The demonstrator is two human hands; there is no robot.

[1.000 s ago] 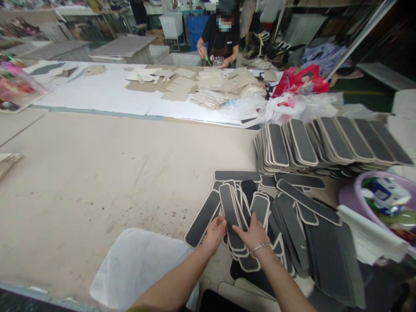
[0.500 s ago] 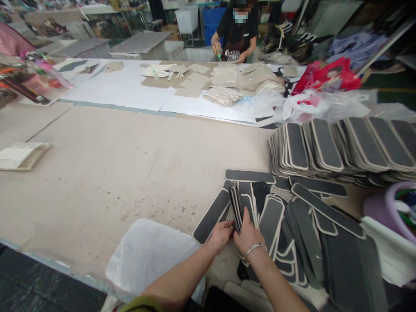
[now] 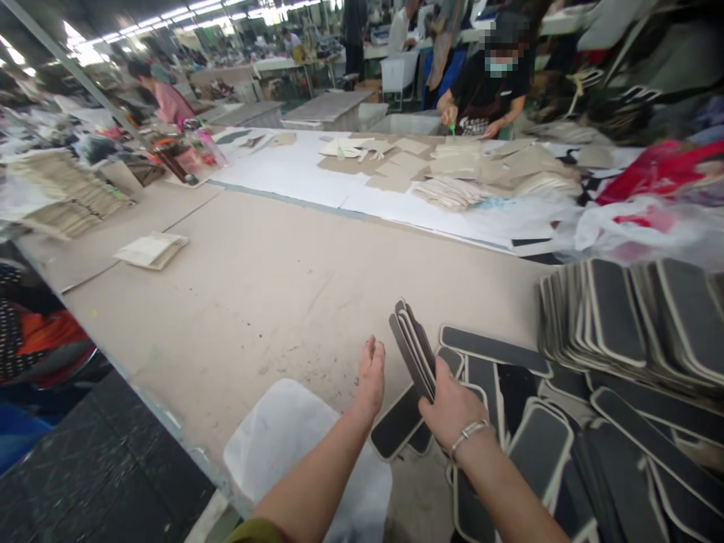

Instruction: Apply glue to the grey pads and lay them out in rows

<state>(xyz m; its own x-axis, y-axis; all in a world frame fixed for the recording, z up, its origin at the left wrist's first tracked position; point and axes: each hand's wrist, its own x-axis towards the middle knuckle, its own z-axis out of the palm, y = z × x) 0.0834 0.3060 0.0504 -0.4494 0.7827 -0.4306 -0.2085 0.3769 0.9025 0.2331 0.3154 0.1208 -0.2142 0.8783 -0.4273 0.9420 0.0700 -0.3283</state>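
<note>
In my right hand [image 3: 452,403], which wears a bracelet, is a small stack of dark grey strips with pale edges [image 3: 414,348], held upright and tilted. My left hand [image 3: 372,373] is apart from the stack, to its left, fingers stretched out with nothing in them. Beneath and to the right lie loose dark panels with pale borders [image 3: 540,445], overlapping one another. One long dark strip [image 3: 492,351] lies just beyond my right hand. A white sheet [image 3: 277,437] is on the table under my left forearm.
Rows of standing dark panels [image 3: 616,313] are at the right. A small pale stack [image 3: 151,250] lies at the left, with a taller pile [image 3: 68,188] behind it. Across the table a masked person [image 3: 486,98] works among beige pieces. Plastic bags [image 3: 627,226] lie at the back right.
My left hand has come away from the strips and opened. My right hand has lifted the stack off the loose panels. The view has swung left and up.
</note>
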